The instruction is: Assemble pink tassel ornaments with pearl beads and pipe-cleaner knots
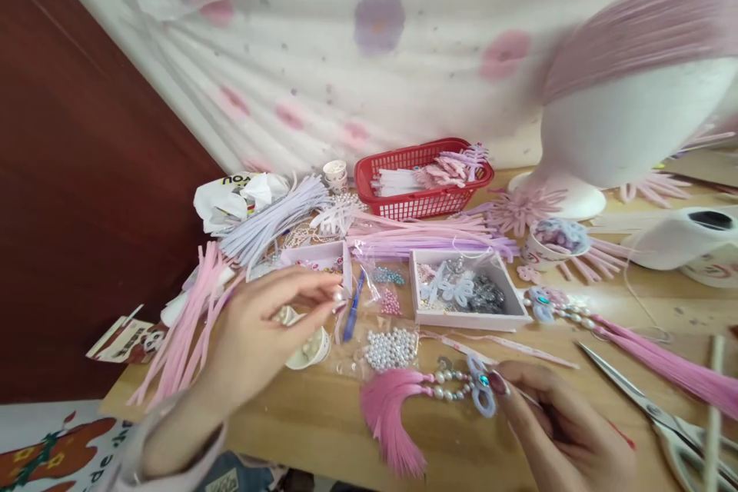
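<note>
Scissors [653, 410], one, handles partly cropped; your left hand [259, 330] pinches one bead [337, 296], your right hand [559, 419] one tasselled pendant [443, 393], near the tabletop's [305, 427] front edge.

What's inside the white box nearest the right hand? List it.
The white box holds pale blue looped pieces, dark shiny pieces at its right and small pinkish bits at its left. Anything beneath them is covered.

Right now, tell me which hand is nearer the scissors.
Right. The right hand holds the tassel charm just left of the scissors; the left hand is much farther left, beyond the charm.
</note>
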The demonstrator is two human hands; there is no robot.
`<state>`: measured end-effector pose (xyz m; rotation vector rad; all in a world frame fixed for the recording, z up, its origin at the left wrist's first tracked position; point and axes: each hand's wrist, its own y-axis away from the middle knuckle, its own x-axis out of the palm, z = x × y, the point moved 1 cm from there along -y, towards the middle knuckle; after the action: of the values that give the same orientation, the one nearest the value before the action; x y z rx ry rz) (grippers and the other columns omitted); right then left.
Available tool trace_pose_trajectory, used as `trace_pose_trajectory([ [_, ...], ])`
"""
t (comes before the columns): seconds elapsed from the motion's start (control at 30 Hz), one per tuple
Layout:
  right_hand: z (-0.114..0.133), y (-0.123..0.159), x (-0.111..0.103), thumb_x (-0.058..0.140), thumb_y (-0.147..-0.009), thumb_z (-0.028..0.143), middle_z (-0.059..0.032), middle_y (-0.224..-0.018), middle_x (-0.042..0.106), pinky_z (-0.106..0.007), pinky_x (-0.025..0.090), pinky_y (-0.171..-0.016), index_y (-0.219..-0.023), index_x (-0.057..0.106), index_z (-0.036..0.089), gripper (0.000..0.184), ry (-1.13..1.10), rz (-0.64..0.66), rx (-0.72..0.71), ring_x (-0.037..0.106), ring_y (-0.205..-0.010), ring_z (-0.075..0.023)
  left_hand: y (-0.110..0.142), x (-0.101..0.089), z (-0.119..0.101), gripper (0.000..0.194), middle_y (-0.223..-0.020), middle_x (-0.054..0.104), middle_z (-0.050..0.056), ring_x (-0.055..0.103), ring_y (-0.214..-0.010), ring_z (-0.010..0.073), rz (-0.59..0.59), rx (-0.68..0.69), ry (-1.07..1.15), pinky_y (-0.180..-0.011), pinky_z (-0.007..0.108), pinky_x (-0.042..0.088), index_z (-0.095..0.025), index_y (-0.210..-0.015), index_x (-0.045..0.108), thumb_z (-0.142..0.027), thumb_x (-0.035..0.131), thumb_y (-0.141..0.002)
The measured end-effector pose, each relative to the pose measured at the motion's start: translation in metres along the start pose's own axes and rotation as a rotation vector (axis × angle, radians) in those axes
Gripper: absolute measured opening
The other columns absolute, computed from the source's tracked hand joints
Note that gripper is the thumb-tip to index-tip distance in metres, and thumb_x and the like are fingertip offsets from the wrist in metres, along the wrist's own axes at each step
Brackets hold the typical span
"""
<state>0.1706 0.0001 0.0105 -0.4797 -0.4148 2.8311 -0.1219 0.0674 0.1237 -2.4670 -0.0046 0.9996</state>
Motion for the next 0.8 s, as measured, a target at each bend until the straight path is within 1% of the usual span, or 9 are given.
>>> trace_pose_trajectory([
  [0.03, 0.005, 0.0, 0.004, 0.071, -0.091, 0.036, -0.002, -0.064, 0.069, -0.021, 0.043, -0.043, -0.083, 0.075, 0.021, 0.017, -0.038, -0.022, 0.021, 0.052, -0.045, -0.0114, 0.012, 0.009, -0.012, 0.025, -0.088, 0.08, -0.004, 0.074, -0.074, 0.0086, -0.052, 0.018, 0.05, -0.072, 0.016, 0.061, -0.029, -0.098, 0.08, -0.009, 0.072, -0.084],
  [0.1, 0.015, 0.001, 0.012, 0.073, -0.09, 0.039, -0.0016, -0.063, 0.065, -0.022, 0.035, -0.041, -0.08, 0.074, 0.02, 0.021, -0.114, -0.015, 0.071, 0.043, -0.044, -0.0096, 0.033, 0.033, -0.027, 0.03, -0.09, 0.079, -0.004, 0.074, -0.081, 0.0093, -0.118, -0.016, 0.195, -0.075, 0.015, 0.06, -0.032, -0.093, 0.083, -0.005, 0.074, -0.082],
  [0.23, 0.033, 0.005, 0.017, 0.071, -0.092, 0.043, 0.0011, -0.057, 0.056, -0.022, 0.029, -0.043, -0.079, 0.073, 0.02, 0.026, -0.243, 0.028, 0.193, 0.037, -0.047, -0.0097, 0.061, 0.087, -0.035, 0.02, -0.087, 0.081, -0.003, 0.076, -0.079, 0.0114, -0.12, -0.274, 0.763, -0.072, 0.016, 0.062, -0.034, -0.088, 0.084, -0.015, 0.081, -0.084],
  [0.33, 0.036, 0.009, 0.014, 0.071, -0.093, 0.042, 0.0015, -0.057, 0.055, -0.021, 0.026, -0.041, -0.08, 0.074, 0.02, 0.026, -0.238, 0.071, 0.192, 0.036, -0.046, -0.009, 0.072, 0.116, -0.039, 0.009, -0.081, 0.083, -0.002, 0.075, -0.066, 0.0091, -0.093, -0.474, 1.148, -0.066, 0.014, 0.062, -0.032, -0.086, 0.084, -0.023, 0.084, -0.084],
  [0.4, 0.035, 0.013, 0.011, 0.069, -0.094, 0.037, 0.0028, -0.055, 0.052, -0.02, 0.025, -0.039, -0.083, 0.075, 0.02, 0.021, -0.211, 0.097, 0.152, 0.033, -0.044, -0.0082, 0.075, 0.126, -0.043, 0.005, -0.076, 0.082, -0.001, 0.074, -0.061, 0.0075, -0.075, -0.584, 1.288, -0.062, 0.011, 0.061, -0.029, -0.084, 0.084, -0.027, 0.087, -0.081],
  [0.47, 0.033, 0.016, 0.009, 0.069, -0.095, 0.033, 0.0032, -0.053, 0.052, -0.02, 0.025, -0.039, -0.086, 0.077, 0.02, 0.017, -0.178, 0.109, 0.098, 0.033, -0.043, -0.008, 0.076, 0.131, -0.046, 0.01, -0.074, 0.082, -0.001, 0.073, -0.059, 0.0064, -0.087, -0.658, 1.355, -0.061, 0.01, 0.06, -0.027, -0.086, 0.085, -0.028, 0.09, -0.077],
  [0.6, 0.033, 0.015, 0.008, 0.069, -0.094, 0.025, 0.0006, -0.059, 0.063, -0.021, 0.028, -0.04, -0.092, 0.079, 0.02, 0.012, -0.153, 0.149, 0.02, 0.035, -0.042, -0.0074, 0.077, 0.139, -0.049, 0.017, -0.075, 0.082, 0.0, 0.072, -0.059, 0.0053, -0.097, -0.755, 1.416, -0.062, 0.009, 0.059, -0.026, -0.084, 0.085, -0.032, 0.094, -0.071],
  [0.7, 0.038, 0.01, 0.009, 0.066, -0.094, 0.024, -0.0007, -0.062, 0.067, -0.021, 0.028, -0.038, -0.094, 0.08, 0.019, 0.014, -0.208, 0.214, 0.052, 0.037, -0.04, -0.0069, 0.078, 0.144, -0.049, 0.017, -0.075, 0.081, 0.0, 0.073, -0.062, 0.0062, -0.058, -0.781, 1.431, -0.063, 0.009, 0.059, -0.025, -0.079, 0.085, -0.034, 0.095, -0.069],
  [0.8, 0.04, 0.008, 0.008, 0.066, -0.094, 0.027, -0.0023, -0.063, 0.068, -0.02, 0.032, -0.04, -0.089, 0.08, 0.018, 0.017, -0.257, 0.237, 0.114, 0.047, -0.045, -0.0093, 0.077, 0.146, -0.049, 0.015, -0.077, 0.082, 0.0, 0.074, -0.064, 0.0067, -0.028, -0.755, 1.434, -0.065, 0.01, 0.06, -0.026, -0.077, 0.085, -0.034, 0.095, -0.07],
])
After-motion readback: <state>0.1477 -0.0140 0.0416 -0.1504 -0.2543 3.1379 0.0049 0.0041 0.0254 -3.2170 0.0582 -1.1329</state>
